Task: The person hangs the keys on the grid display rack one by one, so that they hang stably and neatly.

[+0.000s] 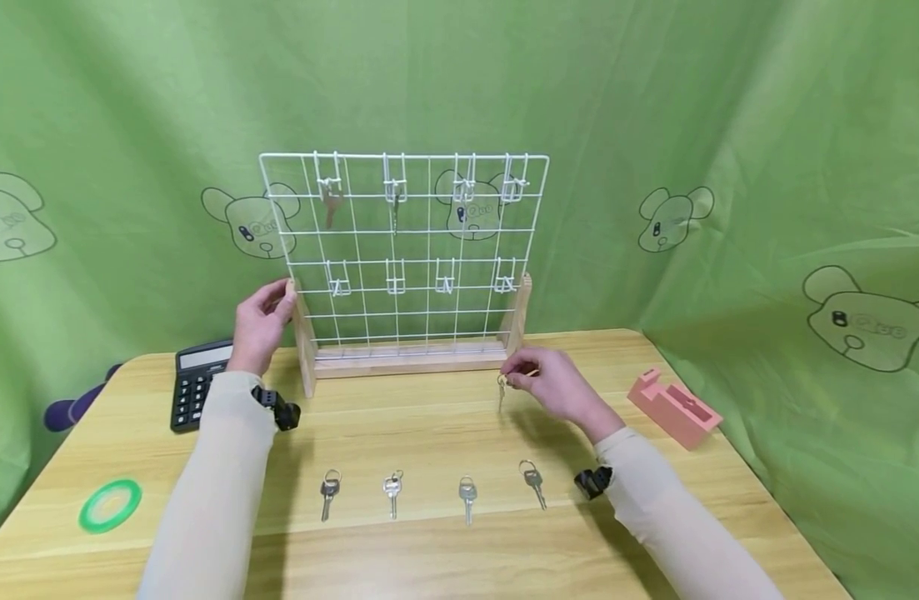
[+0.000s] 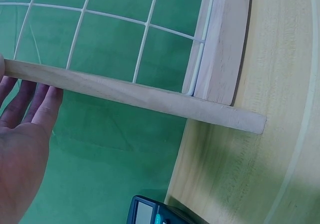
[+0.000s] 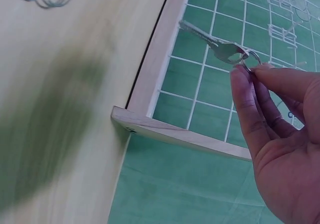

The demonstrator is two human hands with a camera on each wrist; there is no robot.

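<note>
A white wire grid rack [image 1: 427,231] with hooks stands upright in a wooden base. My left hand [image 1: 262,323] grips the top of its left wooden post [image 2: 145,97], fingers behind it in the left wrist view. My right hand [image 1: 552,382] pinches the ring of a key [image 3: 227,51], whose blade points away from the fingertips. This key dangles in front of the rack's lower right corner. Two other keys hang on the top row: a reddish one [image 1: 331,204] at the left and a silver one [image 1: 395,207] beside it.
Several ringed keys lie in a row on the wooden table [image 1: 429,558], among them one at the left [image 1: 329,493] and one at the right [image 1: 533,482]. A black calculator [image 1: 192,392] and green tape roll [image 1: 110,506] are left; a pink tape dispenser [image 1: 672,408] sits right.
</note>
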